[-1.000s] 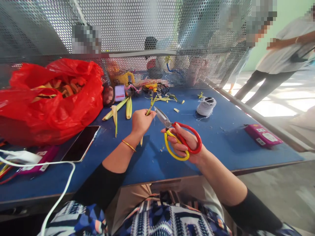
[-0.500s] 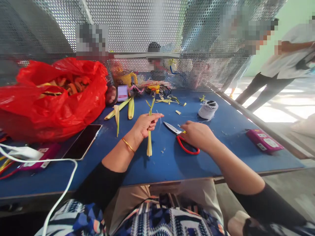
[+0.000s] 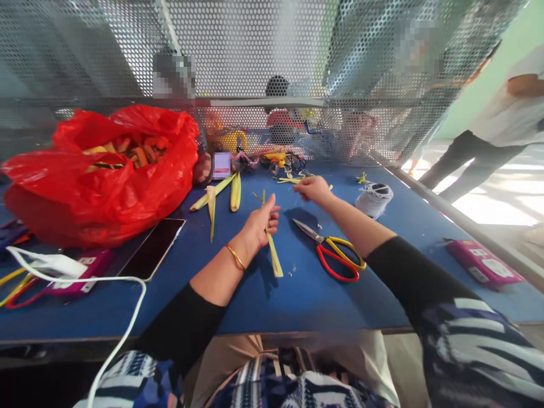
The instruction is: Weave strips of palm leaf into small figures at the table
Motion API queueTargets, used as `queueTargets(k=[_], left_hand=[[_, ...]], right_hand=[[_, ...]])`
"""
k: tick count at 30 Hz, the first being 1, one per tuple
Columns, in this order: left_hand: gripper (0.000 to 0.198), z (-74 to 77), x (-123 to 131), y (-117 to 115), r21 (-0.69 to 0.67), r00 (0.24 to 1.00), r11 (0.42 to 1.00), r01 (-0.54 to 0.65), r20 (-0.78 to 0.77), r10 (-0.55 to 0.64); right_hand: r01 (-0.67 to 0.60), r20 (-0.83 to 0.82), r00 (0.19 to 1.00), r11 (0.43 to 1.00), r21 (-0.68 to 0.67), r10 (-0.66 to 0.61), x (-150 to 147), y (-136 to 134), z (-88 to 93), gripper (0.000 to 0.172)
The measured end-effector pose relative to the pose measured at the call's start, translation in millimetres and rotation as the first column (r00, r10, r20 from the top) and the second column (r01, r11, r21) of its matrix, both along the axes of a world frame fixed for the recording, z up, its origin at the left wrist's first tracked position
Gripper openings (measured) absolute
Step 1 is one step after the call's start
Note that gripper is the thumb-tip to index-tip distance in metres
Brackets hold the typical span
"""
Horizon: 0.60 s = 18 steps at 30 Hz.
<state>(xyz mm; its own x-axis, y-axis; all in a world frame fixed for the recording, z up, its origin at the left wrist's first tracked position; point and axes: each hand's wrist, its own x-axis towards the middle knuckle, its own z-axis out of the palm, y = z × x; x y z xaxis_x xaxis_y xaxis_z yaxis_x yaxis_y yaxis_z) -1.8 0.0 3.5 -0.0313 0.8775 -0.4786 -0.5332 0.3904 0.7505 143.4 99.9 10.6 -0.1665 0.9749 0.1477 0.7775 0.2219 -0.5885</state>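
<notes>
Our left hand [image 3: 257,224] is closed around the green stalk [image 3: 274,256], with the thumb pointing up, away from our body. The stalk passes through this grip: its thin tips come out beyond the fingers, and its wider, pale end comes out on the near side. Its long axis runs from far to near, leaning a little to the right at the near end. Our right hand [image 3: 313,188] is farther out and to the right, well apart from the stalk, so the left hand is clearly the nearer one to it. The right fingers are bent toward each other, but we cannot tell whether they meet or pinch something thin. Under the right hand's side of the blue table [image 3: 238,309], the scissors [image 3: 319,240] lie between our two arms, blades apart from the stalk and pointing to the far left, handles near our right forearm. The roll of white thread [image 3: 374,201] stands to the right of the right hand, and some husk pieces [image 3: 235,194] lie beyond the left hand, to its left.
</notes>
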Motion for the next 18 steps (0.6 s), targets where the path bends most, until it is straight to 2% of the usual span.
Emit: queueTargets(k=[3,6,8,10,12,13,14,15,18], left_hand=[[0.043,1.7,-1.7,0.6,-0.058,0.989,0.993,0.101,0.112,-0.094],[0.039,2.8,-3.3,-1.3,-0.025,0.976,0.989,0.149,0.162,-0.143],[0.034,2.4,-4.2,-2.5,-0.014,0.976,0.992,0.125,0.184,-0.120],[0.030,0.4,-4.6,-2.6,-0.010,0.971,0.995,0.097,0.219,-0.093],[0.025,-3.1,-3.8,-1.2,-0.002,0.960,0.997,0.082,0.267,-0.078],[0.024,-5.1,-2.9,-0.1,0.001,0.952,0.996,0.091,0.293,-0.088],[0.025,-7.1,-1.8,1.2,0.005,0.942,0.994,0.112,0.318,-0.108],[0.026,-8.9,-0.4,2.3,0.008,0.930,0.990,0.143,0.341,-0.137],[0.029,-11.0,3.2,2.4,0.037,0.891,0.969,0.242,0.388,-0.237]], right_hand=[[0.069,0.122,0.988,0.983,0.171,-0.090,9.7,33.8,10.5,0.005],[0.063,0.196,0.972,0.942,0.331,-0.134,21.4,41.2,17.6,0.014],[0.002,0.231,0.967,0.909,0.417,-0.108,26.0,29.1,19.3,0.022],[-0.097,0.260,0.965,0.874,0.475,-0.034,25.6,4.3,17.5,0.021],[-0.259,0.298,0.947,0.832,0.490,0.119,20.4,-29.3,11.2,0.013],[-0.458,0.341,0.883,0.747,0.482,0.322,16.4,-47.0,6.7,0.019],[-0.602,0.382,0.798,0.647,0.469,0.465,12.1,-64.0,1.4,0.023],[-0.678,0.429,0.735,0.566,0.469,0.525,7.8,-78.9,-4.1,0.021],[-0.749,0.538,0.663,0.441,0.495,0.521,-1.2,-105.1,-18.1,0.019]])
